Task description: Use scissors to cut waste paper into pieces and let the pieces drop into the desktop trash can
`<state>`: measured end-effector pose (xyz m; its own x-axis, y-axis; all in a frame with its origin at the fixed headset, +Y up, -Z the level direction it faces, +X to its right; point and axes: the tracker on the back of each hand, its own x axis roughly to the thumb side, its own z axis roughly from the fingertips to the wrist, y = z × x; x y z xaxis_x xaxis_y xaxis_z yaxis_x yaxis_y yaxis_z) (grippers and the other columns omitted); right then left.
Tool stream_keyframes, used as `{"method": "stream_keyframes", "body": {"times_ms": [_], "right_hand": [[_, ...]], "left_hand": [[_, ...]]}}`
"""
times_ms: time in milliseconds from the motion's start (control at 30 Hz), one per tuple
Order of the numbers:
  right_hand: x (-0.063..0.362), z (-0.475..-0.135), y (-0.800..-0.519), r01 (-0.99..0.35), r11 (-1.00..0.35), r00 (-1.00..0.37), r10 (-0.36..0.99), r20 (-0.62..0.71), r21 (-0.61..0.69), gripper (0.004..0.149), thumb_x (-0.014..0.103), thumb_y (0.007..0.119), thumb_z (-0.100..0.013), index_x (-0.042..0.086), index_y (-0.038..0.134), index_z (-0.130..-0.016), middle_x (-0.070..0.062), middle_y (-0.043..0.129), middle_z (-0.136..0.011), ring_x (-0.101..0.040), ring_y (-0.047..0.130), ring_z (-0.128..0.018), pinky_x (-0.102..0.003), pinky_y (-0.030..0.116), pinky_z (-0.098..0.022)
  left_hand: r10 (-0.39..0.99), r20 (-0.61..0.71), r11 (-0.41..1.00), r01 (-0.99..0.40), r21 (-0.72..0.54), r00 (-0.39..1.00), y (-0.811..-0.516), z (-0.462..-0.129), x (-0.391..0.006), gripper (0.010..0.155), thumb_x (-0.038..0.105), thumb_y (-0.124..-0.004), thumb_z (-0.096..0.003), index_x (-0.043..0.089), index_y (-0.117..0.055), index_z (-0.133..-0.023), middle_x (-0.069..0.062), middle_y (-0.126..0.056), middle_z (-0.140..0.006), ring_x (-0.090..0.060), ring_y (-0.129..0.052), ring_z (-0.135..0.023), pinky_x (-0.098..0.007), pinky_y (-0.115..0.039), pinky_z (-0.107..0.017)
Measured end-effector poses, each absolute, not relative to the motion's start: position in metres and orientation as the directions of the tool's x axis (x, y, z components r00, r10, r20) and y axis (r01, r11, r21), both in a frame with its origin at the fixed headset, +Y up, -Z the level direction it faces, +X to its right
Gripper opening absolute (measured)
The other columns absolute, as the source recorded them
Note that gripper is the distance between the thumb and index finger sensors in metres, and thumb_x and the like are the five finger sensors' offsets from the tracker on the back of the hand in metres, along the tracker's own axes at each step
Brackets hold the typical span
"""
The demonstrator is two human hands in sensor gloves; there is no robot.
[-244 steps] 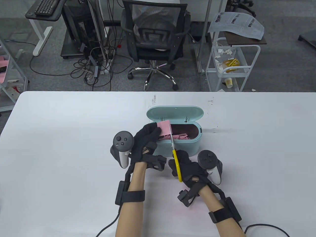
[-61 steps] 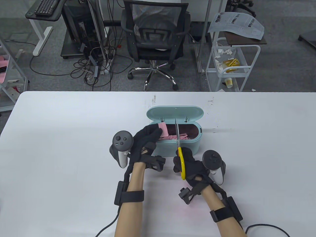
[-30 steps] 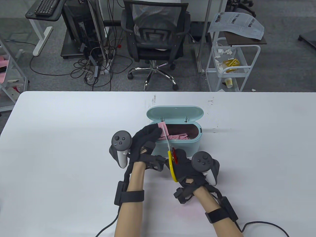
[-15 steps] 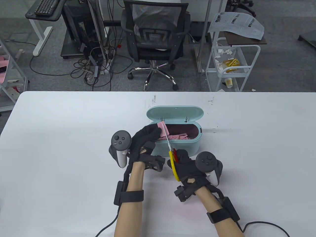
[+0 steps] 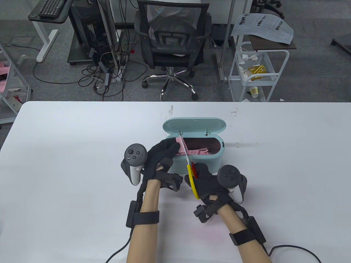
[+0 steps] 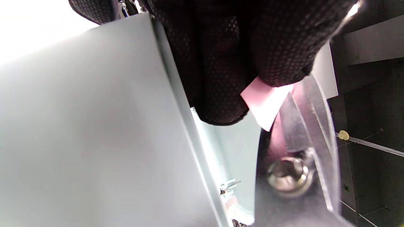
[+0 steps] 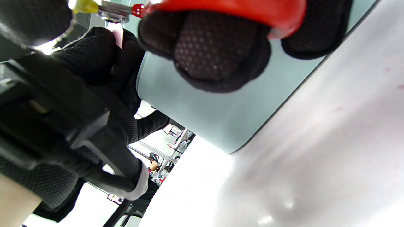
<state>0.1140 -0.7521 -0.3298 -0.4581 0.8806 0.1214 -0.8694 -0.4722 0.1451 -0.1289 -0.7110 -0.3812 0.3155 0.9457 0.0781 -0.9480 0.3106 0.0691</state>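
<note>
Holding a small pink paper (image 5: 178, 143) over the open trash can (image 5: 197, 161), the left hand (image 5: 161, 159) pinches it between curled fingers and thumb. That spot looks picked so any cut bit can drop right in. The left wrist view shows the paper poking out from the gloved fingertips (image 6: 221, 104), with the shiny blades right beside it. The right hand (image 5: 208, 186) has its fingers curled through the red and yellow loops of the scissors (image 5: 187, 161), so its grip is closed on the handles. The blades reach up and to the left across the can, and their tip is near the hinge of the lid (image 5: 194, 126). The blades lie close together along the right edge of the paper. I cannot tell if they have bitten all the way through. The lid stands open at the back, out of the way. Many pink pieces (image 5: 197, 152) already lie inside the can, so the job looks well along, and only a small scrap is left in the hand. The can sits on the white worktop (image 5: 68, 164), near both hands. I can see no brand or words on the can or the scissors. Papers on a cart (image 5: 263, 24) far behind have dark print, but it is too small to read.
</note>
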Motion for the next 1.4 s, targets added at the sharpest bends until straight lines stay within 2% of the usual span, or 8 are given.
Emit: {"method": "stream_keyframes", "body": {"times_ms": [467, 700, 900, 1033, 1233, 1333, 1400], "right_hand": [[0.113, -0.332, -0.752, -0.879, -0.458, -0.444, 0.888, 0.119, 0.136, 0.079, 0.066, 0.072, -0.035, 0.014, 0.051, -0.090, 0.007, 0.088, -0.060, -0.016, 0.100, -0.030, -0.059, 0.074, -0.051], [0.114, -0.330, -0.752, -0.881, -0.458, -0.445, 0.887, 0.121, 0.117, 0.072, 0.060, 0.073, -0.036, 0.010, 0.055, -0.086, 0.010, 0.091, -0.053, -0.011, 0.101, -0.020, -0.054, 0.079, -0.049], [0.118, -0.328, -0.756, -0.913, -0.395, -0.383, 0.917, 0.116, 0.106, 0.072, 0.060, 0.074, -0.036, 0.011, 0.056, -0.086, 0.009, 0.091, -0.052, -0.012, 0.101, -0.020, -0.055, 0.079, -0.049], [0.122, -0.325, -0.759, -0.907, -0.403, -0.391, 0.914, 0.106, 0.123, 0.075, 0.063, 0.073, -0.036, 0.012, 0.053, -0.088, 0.008, 0.090, -0.057, -0.015, 0.100, -0.026, -0.058, 0.075, -0.051], [0.124, -0.319, -0.763, -0.854, -0.484, -0.474, 0.875, 0.098, 0.190, 0.082, 0.068, 0.069, -0.037, 0.016, 0.042, -0.094, 0.001, 0.082, -0.071, -0.025, 0.096, -0.045, -0.066, 0.064, -0.055], [0.118, -0.314, -0.763, -0.794, -0.549, -0.538, 0.834, 0.121, 0.261, 0.086, 0.071, 0.062, -0.038, 0.017, 0.029, -0.097, -0.002, 0.070, -0.082, -0.028, 0.089, -0.059, -0.069, 0.058, -0.058], [0.116, -0.312, -0.764, -0.762, -0.589, -0.579, 0.806, 0.124, 0.269, 0.087, 0.071, 0.062, -0.038, 0.018, 0.027, -0.097, -0.003, 0.067, -0.085, -0.030, 0.087, -0.062, -0.070, 0.055, -0.059]], "left_hand": [[0.943, 0.079, 0.321, -0.946, 0.048, 0.324, -0.710, -0.382, -0.129, 0.036, 0.047, -0.088, -0.0452, 0.032, -0.097, -0.076, 0.008, -0.110, -0.066, -0.016, -0.105, -0.066, -0.064, -0.051, -0.074], [0.945, 0.078, 0.315, -0.948, 0.049, 0.318, -0.711, -0.382, -0.129, 0.036, 0.047, -0.088, -0.0451, 0.033, -0.097, -0.077, 0.008, -0.110, -0.065, -0.016, -0.105, -0.066, -0.064, -0.052, -0.074], [0.947, 0.077, 0.309, -0.950, 0.054, 0.312, -0.711, -0.382, -0.129, 0.035, 0.047, -0.088, -0.0451, 0.034, -0.097, -0.076, 0.009, -0.110, -0.066, -0.015, -0.105, -0.066, -0.064, -0.052, -0.074], [0.948, 0.076, 0.304, -0.951, 0.058, 0.308, -0.711, -0.381, -0.129, 0.035, 0.047, -0.088, -0.0454, 0.034, -0.096, -0.076, 0.009, -0.110, -0.066, -0.015, -0.105, -0.066, -0.064, -0.051, -0.074], [0.950, 0.073, 0.299, -0.953, 0.050, 0.302, -0.711, -0.382, -0.130, 0.035, 0.047, -0.088, -0.0453, 0.034, -0.096, -0.076, 0.009, -0.110, -0.066, -0.015, -0.105, -0.066, -0.063, -0.051, -0.074], [0.955, 0.068, 0.287, -0.957, 0.052, 0.290, -0.712, -0.382, -0.130, 0.034, 0.048, -0.088, -0.0453, 0.034, -0.097, -0.076, 0.009, -0.110, -0.066, -0.015, -0.105, -0.066, -0.064, -0.051, -0.074], [0.957, 0.067, 0.278, -0.959, 0.056, 0.281, -0.712, -0.381, -0.131, 0.034, 0.048, -0.087, -0.0456, 0.035, -0.097, -0.076, 0.010, -0.110, -0.066, -0.014, -0.105, -0.066, -0.063, -0.051, -0.074]]}}
